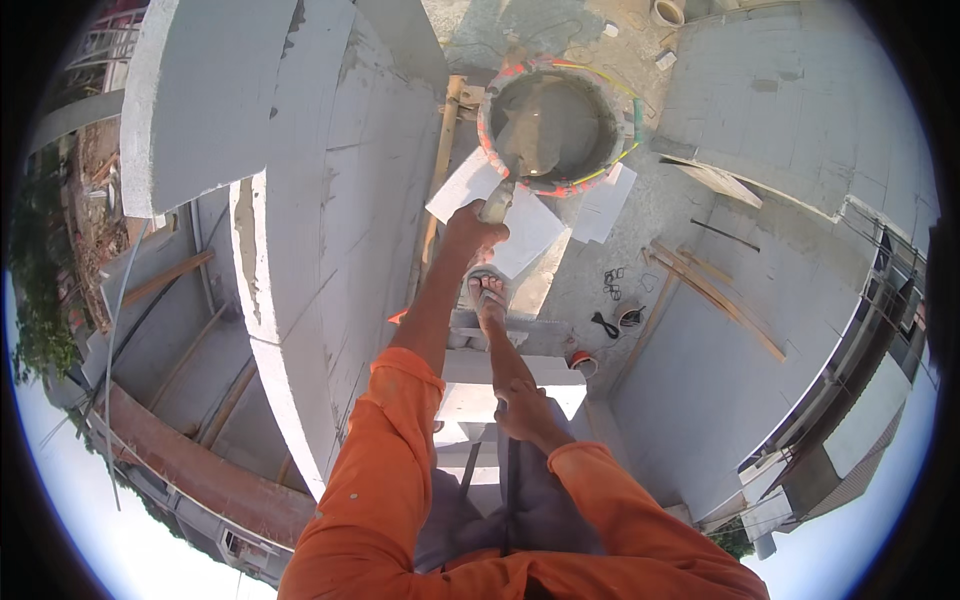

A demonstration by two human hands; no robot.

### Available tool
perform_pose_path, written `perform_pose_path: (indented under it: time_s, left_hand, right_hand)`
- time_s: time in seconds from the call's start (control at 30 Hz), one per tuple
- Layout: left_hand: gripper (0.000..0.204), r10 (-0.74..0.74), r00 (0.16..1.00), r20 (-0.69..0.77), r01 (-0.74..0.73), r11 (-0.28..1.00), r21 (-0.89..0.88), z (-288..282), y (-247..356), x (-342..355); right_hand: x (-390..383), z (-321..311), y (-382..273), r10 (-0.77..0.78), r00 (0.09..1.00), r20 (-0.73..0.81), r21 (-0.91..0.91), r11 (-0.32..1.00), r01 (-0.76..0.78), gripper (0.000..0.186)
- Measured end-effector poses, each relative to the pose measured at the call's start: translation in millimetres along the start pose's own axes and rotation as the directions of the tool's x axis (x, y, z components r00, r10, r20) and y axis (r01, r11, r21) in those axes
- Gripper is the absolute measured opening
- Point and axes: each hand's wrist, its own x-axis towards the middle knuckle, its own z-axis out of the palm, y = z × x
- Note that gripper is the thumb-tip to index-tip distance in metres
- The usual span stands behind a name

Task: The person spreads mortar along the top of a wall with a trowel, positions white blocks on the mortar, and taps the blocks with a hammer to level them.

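Note:
My left hand [472, 238] reaches forward, its fingers closed round a pale, mortar-caked tool [497, 203]; its exact kind is unclear. The tool's far end lies close to the near rim of a round tub [484, 125]. Wet grey mortar [548, 125] fills much of that tub, and its rim is stained orange. Closer to me, my right hand [528, 412] is curled over my bare bent leg [508, 362], just below the knee. My sandalled foot [488, 290] stands beyond it, beneath the left hand.
Pale boards [530, 235] lie beside the tub. A tall block wall [300, 120] rises close on my left. Timber planks [720, 300] lean at the right, near a black cable [604, 325] and an orange-rimmed container [583, 362]. Below me is a white block ledge [560, 378].

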Motion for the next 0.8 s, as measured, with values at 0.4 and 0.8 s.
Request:
perform_pose_path:
  time_s: [0.4, 0.8]
  left_hand:
    - [0.039, -0.001, 0.914, -0.406, -0.101, 0.968, -0.229, -196.9, -130.2, -231.8]
    - [0.035, 0.082, 0.579, -0.812, 0.223, 0.941, 0.254, -233.8, -197.8, -292.1]
  right_hand:
    - [-30.4, -3.3, 11.4, -0.145, 0.954, -0.261, -0.065, 0.989, 0.132, 0.042]
    - [-95.8, -13.7, 75.9, -0.444, 0.876, -0.190, -0.655, 0.722, 0.224, 0.020]
